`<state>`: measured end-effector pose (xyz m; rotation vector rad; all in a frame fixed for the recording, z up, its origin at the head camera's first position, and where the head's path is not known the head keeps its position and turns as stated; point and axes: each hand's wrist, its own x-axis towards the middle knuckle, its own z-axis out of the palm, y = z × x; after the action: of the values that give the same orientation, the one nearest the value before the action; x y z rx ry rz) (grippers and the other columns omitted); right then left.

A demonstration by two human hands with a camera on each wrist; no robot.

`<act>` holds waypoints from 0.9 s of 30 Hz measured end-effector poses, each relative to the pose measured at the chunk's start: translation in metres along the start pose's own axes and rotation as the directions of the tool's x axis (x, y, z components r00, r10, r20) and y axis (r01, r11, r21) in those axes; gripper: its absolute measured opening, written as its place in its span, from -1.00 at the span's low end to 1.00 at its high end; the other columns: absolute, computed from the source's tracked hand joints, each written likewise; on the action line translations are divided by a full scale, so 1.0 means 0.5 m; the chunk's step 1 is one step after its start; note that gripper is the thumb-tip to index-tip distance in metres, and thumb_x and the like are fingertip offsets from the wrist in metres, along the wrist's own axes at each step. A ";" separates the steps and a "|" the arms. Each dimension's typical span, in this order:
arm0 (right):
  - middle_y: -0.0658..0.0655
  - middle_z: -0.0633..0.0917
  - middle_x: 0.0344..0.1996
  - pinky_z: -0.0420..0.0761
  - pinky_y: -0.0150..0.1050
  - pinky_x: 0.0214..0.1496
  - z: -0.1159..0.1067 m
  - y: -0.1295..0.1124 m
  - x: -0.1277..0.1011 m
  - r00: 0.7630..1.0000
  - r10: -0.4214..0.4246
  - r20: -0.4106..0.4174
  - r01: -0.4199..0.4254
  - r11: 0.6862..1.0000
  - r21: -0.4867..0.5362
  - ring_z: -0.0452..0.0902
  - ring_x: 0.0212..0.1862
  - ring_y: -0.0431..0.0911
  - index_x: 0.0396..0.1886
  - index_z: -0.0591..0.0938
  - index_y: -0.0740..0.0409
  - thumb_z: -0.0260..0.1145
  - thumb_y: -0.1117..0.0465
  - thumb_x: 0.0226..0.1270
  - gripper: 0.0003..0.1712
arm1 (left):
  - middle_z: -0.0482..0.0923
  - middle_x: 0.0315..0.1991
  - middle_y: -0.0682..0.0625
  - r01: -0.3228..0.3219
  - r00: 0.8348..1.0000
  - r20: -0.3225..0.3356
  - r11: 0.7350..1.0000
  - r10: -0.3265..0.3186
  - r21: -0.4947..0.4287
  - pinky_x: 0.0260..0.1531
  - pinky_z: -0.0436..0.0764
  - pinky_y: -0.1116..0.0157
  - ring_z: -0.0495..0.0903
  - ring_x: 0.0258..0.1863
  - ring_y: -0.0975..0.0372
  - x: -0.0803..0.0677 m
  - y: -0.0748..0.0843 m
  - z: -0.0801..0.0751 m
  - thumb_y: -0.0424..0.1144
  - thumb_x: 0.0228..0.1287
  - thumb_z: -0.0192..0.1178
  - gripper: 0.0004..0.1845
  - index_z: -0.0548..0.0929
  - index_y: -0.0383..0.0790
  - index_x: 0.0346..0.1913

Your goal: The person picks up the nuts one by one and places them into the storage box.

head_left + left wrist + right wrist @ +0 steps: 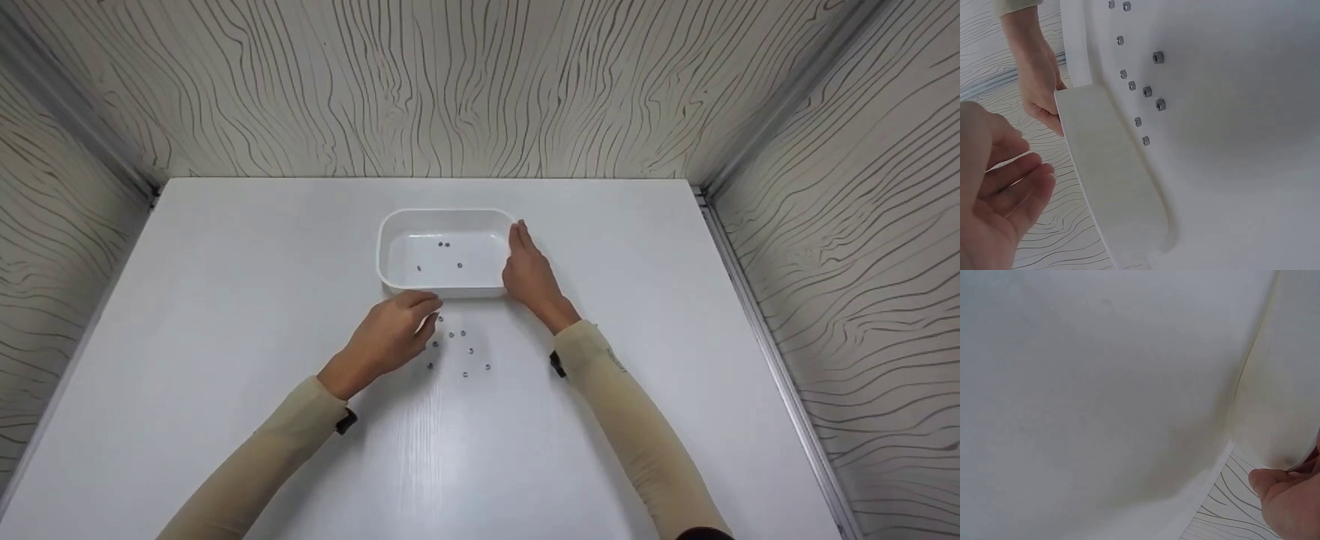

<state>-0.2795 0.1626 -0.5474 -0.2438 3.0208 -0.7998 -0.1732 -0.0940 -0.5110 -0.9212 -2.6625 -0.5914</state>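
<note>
Small metal nuts (pixel 459 351) scattered just right of left hand (pixel 390 337), fingers loosely curled, apparently gripping nothing. Right hand (pixel 529 274), fingers straight, pressed flat against white tub (pixel 390 225).

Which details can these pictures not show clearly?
- Head view: whether the left hand pinches a nut; its curled fingers hide the tips.
- Head view: the exact type of the small metal nuts on the table; too small.
- Right wrist view: the white tub fills the frame; the right hand is cut off by the edge.
</note>
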 end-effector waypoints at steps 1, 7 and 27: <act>0.37 0.06 0.70 0.24 0.02 0.72 -0.001 0.000 0.000 1.000 0.001 0.002 -0.001 1.000 0.003 0.08 0.69 0.18 0.66 0.05 0.41 -0.06 0.36 0.63 -0.31 | 0.79 0.03 -0.16 -0.006 1.000 -0.002 1.000 0.007 0.007 -0.01 0.82 0.17 0.79 0.05 0.05 -0.003 0.000 0.002 -0.36 0.40 0.34 -0.77 0.78 -0.33 0.05; 0.37 0.05 0.70 0.21 0.01 0.73 -0.004 -0.002 0.000 1.000 0.002 0.003 -0.002 1.000 -0.003 0.06 0.70 0.18 0.67 0.04 0.40 -0.06 0.36 0.63 -0.30 | 0.78 0.02 -0.18 -0.015 1.000 0.024 1.000 0.015 -0.010 0.00 0.82 0.18 0.79 0.05 0.04 -0.013 -0.001 0.007 -0.43 0.39 0.32 -0.74 0.76 -0.39 0.08; 0.40 0.08 0.68 0.31 0.02 0.69 -0.001 -0.003 -0.002 1.000 -0.005 -0.007 0.005 1.000 -0.014 0.12 0.67 0.21 0.65 0.06 0.43 -0.04 0.37 0.61 -0.29 | 0.83 -0.07 -0.13 -0.064 0.983 0.168 0.998 0.067 -0.021 0.02 0.83 0.16 0.83 -0.01 0.06 -0.083 -0.020 0.070 -0.45 0.41 0.27 -0.86 0.79 -0.34 -0.08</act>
<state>-0.2786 0.1617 -0.5461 -0.2501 3.0343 -0.7823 -0.1519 -0.1071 -0.5603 -1.1052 -2.7659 -0.5426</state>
